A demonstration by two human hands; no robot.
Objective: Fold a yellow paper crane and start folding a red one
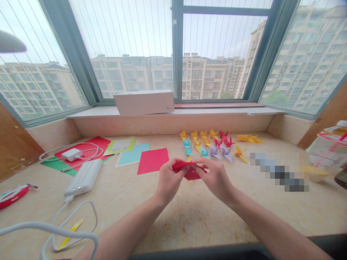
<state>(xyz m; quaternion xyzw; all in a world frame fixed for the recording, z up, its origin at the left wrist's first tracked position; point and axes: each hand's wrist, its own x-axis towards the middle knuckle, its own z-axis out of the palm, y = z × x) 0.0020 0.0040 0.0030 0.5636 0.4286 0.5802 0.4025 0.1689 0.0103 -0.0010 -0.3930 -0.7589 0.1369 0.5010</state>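
Left hand and right hand: each grip is clenched, pinching folded red origami paper between them; origami cranes stand beyond the paper on the stone table.

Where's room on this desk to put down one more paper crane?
Bare countertop lies between the white power bank and your left hand, which holds red paper. Further back it's crowded with paper cranes and coloured paper sheets.
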